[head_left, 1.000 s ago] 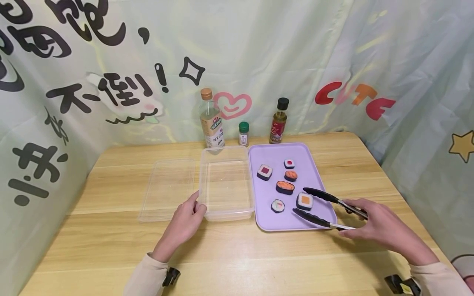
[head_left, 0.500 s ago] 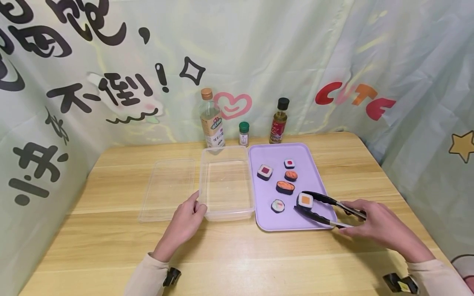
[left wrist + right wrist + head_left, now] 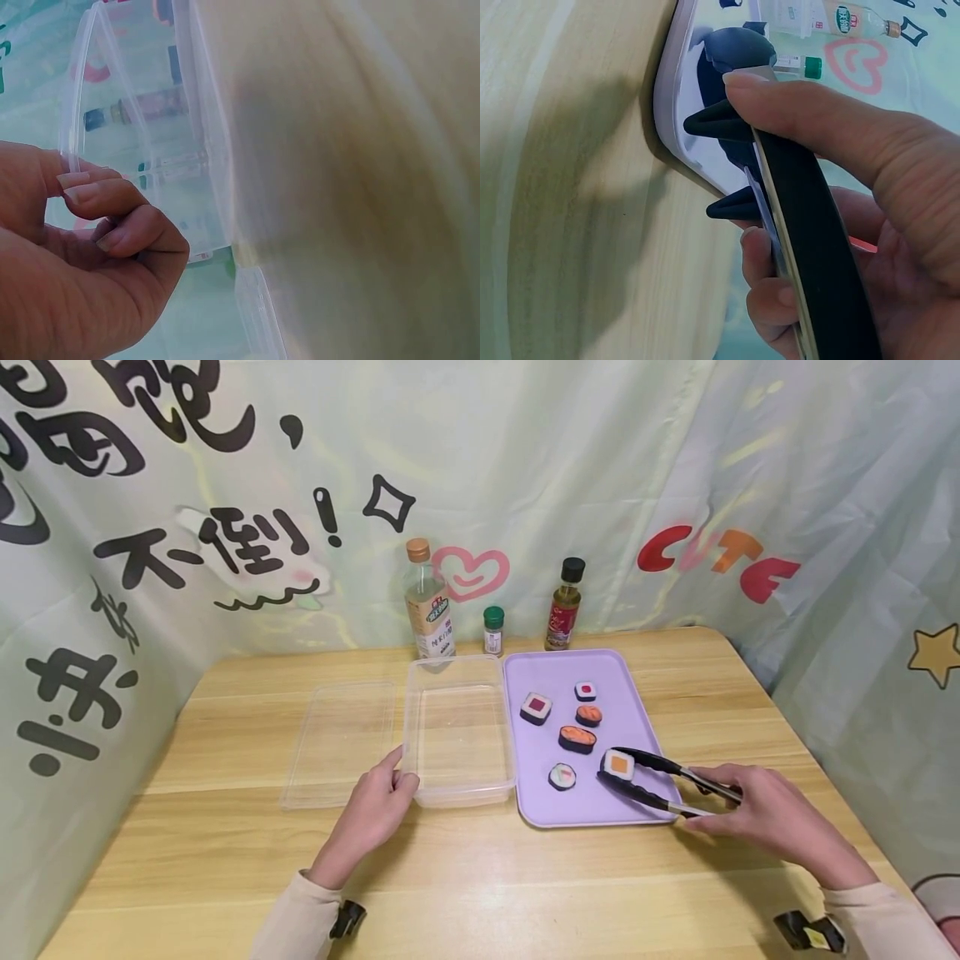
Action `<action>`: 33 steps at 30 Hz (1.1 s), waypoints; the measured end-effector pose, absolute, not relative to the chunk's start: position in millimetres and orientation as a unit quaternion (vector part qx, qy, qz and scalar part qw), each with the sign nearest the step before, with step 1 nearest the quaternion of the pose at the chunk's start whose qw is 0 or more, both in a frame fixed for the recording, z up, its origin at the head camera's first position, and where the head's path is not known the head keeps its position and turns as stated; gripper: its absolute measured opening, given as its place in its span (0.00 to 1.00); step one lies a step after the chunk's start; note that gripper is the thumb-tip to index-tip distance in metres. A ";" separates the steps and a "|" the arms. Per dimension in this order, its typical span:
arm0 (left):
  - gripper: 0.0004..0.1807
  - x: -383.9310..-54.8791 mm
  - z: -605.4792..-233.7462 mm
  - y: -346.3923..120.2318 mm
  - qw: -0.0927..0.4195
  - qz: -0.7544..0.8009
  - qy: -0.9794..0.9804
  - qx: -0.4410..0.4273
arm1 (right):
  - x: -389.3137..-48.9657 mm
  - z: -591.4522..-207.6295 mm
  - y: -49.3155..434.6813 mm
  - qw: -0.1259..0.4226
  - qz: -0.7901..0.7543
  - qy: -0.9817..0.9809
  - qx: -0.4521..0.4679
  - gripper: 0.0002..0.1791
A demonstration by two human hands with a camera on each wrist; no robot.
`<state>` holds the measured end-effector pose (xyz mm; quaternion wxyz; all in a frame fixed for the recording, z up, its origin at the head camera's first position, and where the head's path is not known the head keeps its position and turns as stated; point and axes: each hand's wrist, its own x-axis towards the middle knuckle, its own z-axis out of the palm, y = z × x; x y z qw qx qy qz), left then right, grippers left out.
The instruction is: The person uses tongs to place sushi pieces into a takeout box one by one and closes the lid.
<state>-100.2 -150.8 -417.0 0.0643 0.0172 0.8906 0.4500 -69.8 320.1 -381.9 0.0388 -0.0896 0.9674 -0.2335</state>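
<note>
My right hand [image 3: 765,810] grips black-tipped metal tongs [image 3: 660,802] at the right, with the thumb along one arm in the right wrist view. The tong tips close on both sides of a square sushi roll [image 3: 618,765] with an orange centre, over the lilac tray [image 3: 540,810]. My left hand [image 3: 378,806] holds the near left corner of a clear plastic container [image 3: 459,727]. In the left wrist view its fingers [image 3: 112,199] are curled at the container's rim. Other sushi pieces lie on the tray, among them a salmon-topped one [image 3: 577,740] and a round roll [image 3: 562,777].
A clear lid [image 3: 341,743] lies flat left of the container. Behind stand a tall bottle with an orange cap [image 3: 431,610], a small green-capped shaker [image 3: 493,631] and a black-capped bottle [image 3: 564,610]. A printed curtain [image 3: 585,468] hangs behind the wooden table [image 3: 480,885].
The tongs, apart around the orange-centred sushi roll a second ago, have closed on its sides. The right hand has tightened slightly; the left hand and container have stayed put.
</note>
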 end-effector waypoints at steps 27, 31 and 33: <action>0.34 -100.1 -416.1 -152.4 0.075 0.447 0.891 0.025 | -86.2 -333.5 310.1 -0.021 -0.242 0.964 -0.112 0.40; 0.34 -99.6 -416.2 -152.7 0.079 0.450 0.889 0.024 | -96.2 -319.9 301.4 -0.021 -0.233 0.965 -0.117 0.40; 0.34 -99.4 -416.1 -152.6 0.079 0.452 0.888 0.024 | -101.9 -312.9 296.0 -0.021 -0.225 0.966 -0.121 0.40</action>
